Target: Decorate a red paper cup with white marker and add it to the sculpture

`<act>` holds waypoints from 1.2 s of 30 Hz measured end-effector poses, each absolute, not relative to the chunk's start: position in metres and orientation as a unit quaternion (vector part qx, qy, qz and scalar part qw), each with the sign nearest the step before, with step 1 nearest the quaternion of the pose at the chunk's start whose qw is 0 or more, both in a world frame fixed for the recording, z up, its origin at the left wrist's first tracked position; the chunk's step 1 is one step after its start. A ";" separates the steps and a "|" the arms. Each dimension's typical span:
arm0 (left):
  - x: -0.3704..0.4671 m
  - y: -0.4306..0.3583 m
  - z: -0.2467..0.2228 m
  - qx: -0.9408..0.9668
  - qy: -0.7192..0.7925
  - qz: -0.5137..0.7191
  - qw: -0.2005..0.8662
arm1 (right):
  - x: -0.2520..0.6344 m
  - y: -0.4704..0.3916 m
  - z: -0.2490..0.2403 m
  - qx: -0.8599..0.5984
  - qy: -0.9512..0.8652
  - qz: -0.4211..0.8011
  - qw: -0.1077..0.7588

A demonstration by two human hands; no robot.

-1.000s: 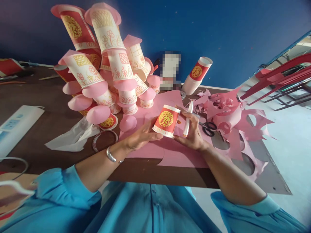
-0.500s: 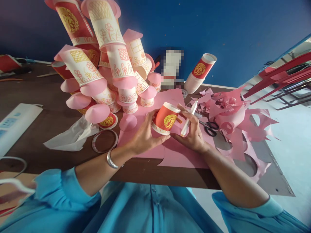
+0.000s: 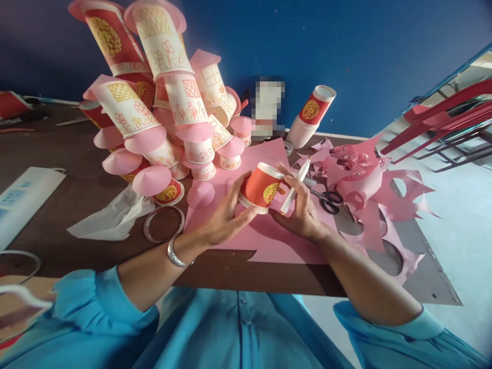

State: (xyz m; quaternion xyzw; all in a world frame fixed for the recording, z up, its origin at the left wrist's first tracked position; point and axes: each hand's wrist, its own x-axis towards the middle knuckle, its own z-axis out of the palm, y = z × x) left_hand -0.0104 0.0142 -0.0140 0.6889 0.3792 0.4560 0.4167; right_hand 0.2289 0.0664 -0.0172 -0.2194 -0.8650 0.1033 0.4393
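Observation:
Wrapped around the left side of a red paper cup (image 3: 257,187) with a gold emblem is my left hand (image 3: 226,218). The cup is held above pink paper (image 3: 284,243), its white rim towards the bottom. My right hand (image 3: 302,210) grips a white marker pen (image 3: 295,187) between thumb and fingers, and its fingertips reach the cup's right side. Behind the hands on the left stands a structure of decorated paper cups (image 3: 188,100) with pink cone and disc tops. A pink paper cone (image 3: 200,195) lies beside my left hand.
Black-handled scissors (image 3: 329,201) and pink paper scraps (image 3: 365,177) lie on the right. A stack of cups (image 3: 310,118) leans near the blue wall. A tape roll (image 3: 164,224), a crumpled white sheet (image 3: 115,218) and a white power strip (image 3: 28,197) are on the left.
The red cup has turned slightly in my hands, its gold emblem shifting to the right. My right fingers have moved closer onto the cup, and the marker has shifted slightly left.

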 end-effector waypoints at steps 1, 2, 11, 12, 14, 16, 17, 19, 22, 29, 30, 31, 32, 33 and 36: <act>-0.010 0.015 -0.015 0.685 0.390 0.459 0.410 | 0.229 0.067 -0.017 -0.219 -0.866 0.097 0.440; -0.010 0.015 -0.016 0.682 0.398 0.464 0.401 | 0.229 0.067 -0.018 -0.218 -0.865 0.091 0.443; -0.006 0.019 -0.024 0.707 0.410 0.496 0.293 | 0.226 0.064 -0.019 -0.198 -0.865 0.090 0.453; -0.005 0.018 -0.024 0.705 0.410 0.497 0.296 | 0.226 0.063 -0.018 -0.197 -0.865 0.094 0.452; -0.006 0.017 -0.023 0.698 0.411 0.491 0.320 | 0.226 0.062 -0.017 -0.199 -0.865 0.099 0.450; -0.006 0.017 -0.021 0.683 0.408 0.484 0.363 | 0.227 0.062 -0.016 -0.202 -0.865 0.102 0.448; -0.006 0.016 -0.019 0.674 0.406 0.484 0.384 | 0.227 0.063 -0.016 -0.203 -0.865 0.103 0.448; -0.007 0.016 -0.016 0.657 0.397 0.486 0.417 | 0.228 0.063 -0.016 -0.202 -0.865 0.105 0.448; -0.007 0.017 -0.011 0.646 0.374 0.481 0.460 | 0.229 0.064 -0.016 -0.201 -0.866 0.103 0.446; -0.010 0.018 -0.010 0.645 0.347 0.441 0.519 | 0.232 0.064 -0.018 -0.207 -0.863 0.149 0.436; -0.009 0.017 -0.011 0.644 0.352 0.443 0.514 | 0.232 0.064 -0.019 -0.210 -0.862 0.149 0.436; -0.009 0.017 -0.011 0.643 0.359 0.445 0.509 | 0.232 0.065 -0.020 -0.212 -0.863 0.146 0.436; -0.008 0.016 -0.011 0.641 0.369 0.446 0.504 | 0.232 0.065 -0.020 -0.214 -0.862 0.141 0.437; -0.008 0.016 -0.011 0.638 0.382 0.446 0.498 | 0.232 0.065 -0.021 -0.215 -0.862 0.141 0.436; -0.006 0.015 -0.007 0.623 0.423 0.448 0.483 | 0.233 0.066 -0.024 -0.220 -0.858 0.157 0.437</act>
